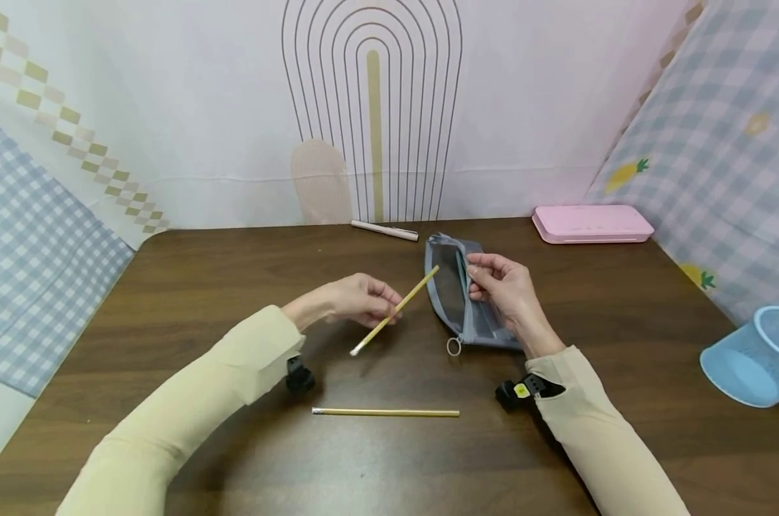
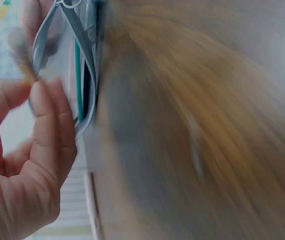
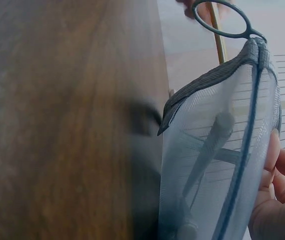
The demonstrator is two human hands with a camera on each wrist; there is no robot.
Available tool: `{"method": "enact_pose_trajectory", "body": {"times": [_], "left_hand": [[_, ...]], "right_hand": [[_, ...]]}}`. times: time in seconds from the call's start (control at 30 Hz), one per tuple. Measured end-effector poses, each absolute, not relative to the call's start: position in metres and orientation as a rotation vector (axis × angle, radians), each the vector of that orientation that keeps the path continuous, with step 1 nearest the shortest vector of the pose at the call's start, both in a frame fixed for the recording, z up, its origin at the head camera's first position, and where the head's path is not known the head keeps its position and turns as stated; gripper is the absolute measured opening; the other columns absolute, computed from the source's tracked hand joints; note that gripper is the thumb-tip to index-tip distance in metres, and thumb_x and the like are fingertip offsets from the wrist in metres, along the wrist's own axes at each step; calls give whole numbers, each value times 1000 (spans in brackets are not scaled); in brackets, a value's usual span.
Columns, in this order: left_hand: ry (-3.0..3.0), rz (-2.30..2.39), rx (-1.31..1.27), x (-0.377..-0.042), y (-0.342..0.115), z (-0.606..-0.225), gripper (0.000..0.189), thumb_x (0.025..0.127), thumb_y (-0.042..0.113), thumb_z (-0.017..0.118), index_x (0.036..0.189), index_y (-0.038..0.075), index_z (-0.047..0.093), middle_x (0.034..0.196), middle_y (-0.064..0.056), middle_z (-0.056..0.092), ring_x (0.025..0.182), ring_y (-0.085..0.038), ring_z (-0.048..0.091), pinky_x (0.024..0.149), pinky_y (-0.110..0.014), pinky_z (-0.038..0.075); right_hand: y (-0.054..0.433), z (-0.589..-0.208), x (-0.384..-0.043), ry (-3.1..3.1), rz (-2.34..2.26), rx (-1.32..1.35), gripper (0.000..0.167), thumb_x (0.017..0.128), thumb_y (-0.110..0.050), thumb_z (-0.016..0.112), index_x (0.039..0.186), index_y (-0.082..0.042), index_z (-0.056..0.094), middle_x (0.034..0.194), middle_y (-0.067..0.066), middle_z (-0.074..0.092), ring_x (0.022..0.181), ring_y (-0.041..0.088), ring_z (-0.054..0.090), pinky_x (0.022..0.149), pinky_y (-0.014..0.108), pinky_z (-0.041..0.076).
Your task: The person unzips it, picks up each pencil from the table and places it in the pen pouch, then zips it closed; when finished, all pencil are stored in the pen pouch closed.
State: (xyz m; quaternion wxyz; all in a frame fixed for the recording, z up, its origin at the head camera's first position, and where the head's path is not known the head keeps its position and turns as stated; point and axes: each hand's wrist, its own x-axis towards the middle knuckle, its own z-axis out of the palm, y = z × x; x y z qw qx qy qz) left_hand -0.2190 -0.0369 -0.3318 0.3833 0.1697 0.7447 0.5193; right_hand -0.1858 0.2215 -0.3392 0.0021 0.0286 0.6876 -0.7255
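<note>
My left hand (image 1: 358,297) pinches a yellow pencil (image 1: 418,287) with a white eraser end, held at a slant above the table. The pencil's tip points up toward the mouth of a grey mesh zip pouch (image 1: 492,331). My right hand (image 1: 507,285) pinches the pouch's right edge, and the unzipped mouth gapes toward the left hand. Through the mesh in the right wrist view, long slim items (image 3: 210,150) show inside; their kind is unclear. A zipper ring (image 3: 222,34) hangs at the pouch's near end. A second yellow pencil (image 1: 389,413) lies flat nearer to me.
Behind the hands lies a white pen (image 1: 385,230) near the table's back edge. At the back right is a pink case (image 1: 592,224). A light blue mesh cup (image 1: 747,362) is at the far right. Patterned cloths hang around the brown table (image 1: 234,258).
</note>
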Motion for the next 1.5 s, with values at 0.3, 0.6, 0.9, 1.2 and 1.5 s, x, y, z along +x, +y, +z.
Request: {"method": "enact_pose_trajectory", "body": {"times": [0.3,0.6,0.9,1.2,1.5], "left_hand": [[1611,1700,15,-240,23,-344,37,95,0,51,131,-7,46,114,-19,60,77,-13,63,63,-16,55],[1649,1766,-78,-241,58,-346,38,93,-3,53,130,-6,49,111,-20,61,78,-15,61,57,-16,54],[1716,1786,-83,-234,76,-353,37,91,-7,53,127,-10,49,76,-6,57,62,-11,58,70,-23,57],[1742,1781,-100,-230,80,-352,35,91,-6,53,126,-11,49,77,-6,55,62,-13,58,89,-33,53],[1792,1768,-86,-227,88,-353,39,90,-8,52,128,-10,45,82,-7,51,57,-12,55,64,-21,56]], "right_hand": [[220,-341,-184,2154,-2263,93,36,93,-3,57,125,12,48,69,-3,56,58,4,56,54,15,53],[220,-338,-184,2163,-2237,104,37,93,-5,57,126,11,48,72,-2,55,59,3,55,55,14,53],[220,-341,-186,2146,-2256,86,34,93,-3,55,124,11,49,71,-3,56,58,4,56,54,15,53],[220,-341,-186,2136,-2262,82,31,93,-2,55,122,9,50,71,-3,56,58,4,56,53,15,53],[220,-341,-187,2162,-2255,82,35,93,-1,55,125,12,48,70,-3,56,57,4,56,53,15,53]]}}
